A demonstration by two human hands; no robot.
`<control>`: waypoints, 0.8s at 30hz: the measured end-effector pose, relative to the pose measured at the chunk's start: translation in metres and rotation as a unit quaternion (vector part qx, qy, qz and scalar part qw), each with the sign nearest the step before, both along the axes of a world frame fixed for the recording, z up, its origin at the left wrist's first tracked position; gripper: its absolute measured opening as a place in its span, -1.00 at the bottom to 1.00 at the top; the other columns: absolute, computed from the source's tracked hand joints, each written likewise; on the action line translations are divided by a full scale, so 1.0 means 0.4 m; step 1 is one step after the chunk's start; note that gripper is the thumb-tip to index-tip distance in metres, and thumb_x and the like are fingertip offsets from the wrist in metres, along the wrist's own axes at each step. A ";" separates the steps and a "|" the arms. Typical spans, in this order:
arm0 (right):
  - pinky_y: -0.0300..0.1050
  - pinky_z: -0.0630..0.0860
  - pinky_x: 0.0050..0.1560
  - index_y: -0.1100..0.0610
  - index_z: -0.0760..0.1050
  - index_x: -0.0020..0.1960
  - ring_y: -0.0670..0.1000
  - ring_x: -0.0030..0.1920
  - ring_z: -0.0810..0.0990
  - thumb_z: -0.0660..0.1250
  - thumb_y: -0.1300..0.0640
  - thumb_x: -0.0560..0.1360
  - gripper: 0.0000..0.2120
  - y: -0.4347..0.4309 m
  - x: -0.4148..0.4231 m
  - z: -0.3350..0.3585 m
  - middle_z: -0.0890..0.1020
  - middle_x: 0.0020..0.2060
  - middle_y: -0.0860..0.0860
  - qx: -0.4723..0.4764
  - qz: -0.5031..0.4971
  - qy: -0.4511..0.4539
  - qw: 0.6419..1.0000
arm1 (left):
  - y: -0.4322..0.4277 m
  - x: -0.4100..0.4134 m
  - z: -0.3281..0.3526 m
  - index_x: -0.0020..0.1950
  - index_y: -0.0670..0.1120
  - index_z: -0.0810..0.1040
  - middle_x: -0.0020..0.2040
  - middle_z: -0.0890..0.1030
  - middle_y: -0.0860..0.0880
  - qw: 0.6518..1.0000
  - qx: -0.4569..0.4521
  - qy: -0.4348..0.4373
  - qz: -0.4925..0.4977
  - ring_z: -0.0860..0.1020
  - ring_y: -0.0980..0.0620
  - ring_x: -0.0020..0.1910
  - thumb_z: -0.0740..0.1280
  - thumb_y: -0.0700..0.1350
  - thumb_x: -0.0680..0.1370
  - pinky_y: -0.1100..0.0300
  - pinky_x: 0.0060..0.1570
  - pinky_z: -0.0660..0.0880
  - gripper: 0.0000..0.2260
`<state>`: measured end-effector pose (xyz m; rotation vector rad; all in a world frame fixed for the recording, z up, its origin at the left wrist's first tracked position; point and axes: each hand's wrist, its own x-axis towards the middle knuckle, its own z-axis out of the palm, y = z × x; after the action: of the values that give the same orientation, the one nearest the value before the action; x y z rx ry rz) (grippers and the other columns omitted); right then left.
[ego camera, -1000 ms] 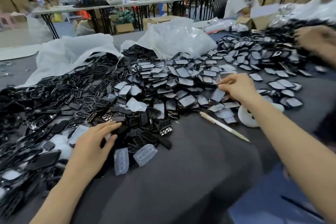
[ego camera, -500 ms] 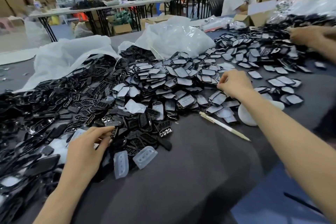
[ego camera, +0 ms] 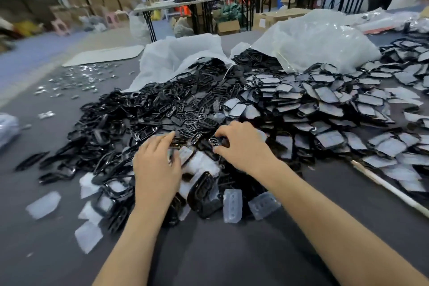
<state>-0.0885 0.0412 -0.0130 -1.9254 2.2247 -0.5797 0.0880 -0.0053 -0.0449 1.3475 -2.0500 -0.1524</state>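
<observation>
Small black part [ego camera: 217, 141] sits mid-scene at the near edge of the black pile, pinched between the thumb and curled fingertips of the right hand [ego camera: 242, 146].

Left to right:
- Silvery bits [ego camera: 76, 79] are scattered far left on the grey table [ego camera: 220, 251].
- Clear covers [ego camera: 43, 204] lie loose near left, some just beside the pile.
- Black pile [ego camera: 139, 111] of glossy shells and button frames spreads from the left to the centre. It spills out of a white bag [ego camera: 181, 53] at the far side.
- Left hand [ego camera: 156, 167] lies palm down on the near part of the pile. Its fingers are fairly straight and spread a little, the tips touch black pieces, and it grips nothing.
- Right hand is just right of the left hand and apart from it.
- Two more clear pieces [ego camera: 232, 205] sit near, between the forearms.
- Filmed pieces [ego camera: 325, 104], flat and overlapping, fill the right side and touch the black pile.
- Crinkled clear bag [ego camera: 320, 39] is far behind them.
- Pale stick [ego camera: 390, 189] lies slantwise near right on the table.
</observation>
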 end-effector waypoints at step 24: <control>-0.36 0.42 -0.04 0.23 0.59 0.12 0.05 -0.11 0.66 0.31 0.42 0.49 -0.75 -0.001 -0.016 -0.089 0.69 -0.09 0.07 -0.294 0.017 -0.126 0.947 | -0.163 0.119 0.016 0.38 -0.03 0.46 0.25 0.57 -0.11 0.962 0.159 -0.112 0.193 0.44 -0.19 0.29 0.27 -0.06 0.60 -0.09 0.27 0.32 -0.66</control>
<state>-0.0947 0.0407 -0.0486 -1.9643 1.9929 -1.5318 0.1358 -0.0704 -0.0383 2.0195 -1.9503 -0.1672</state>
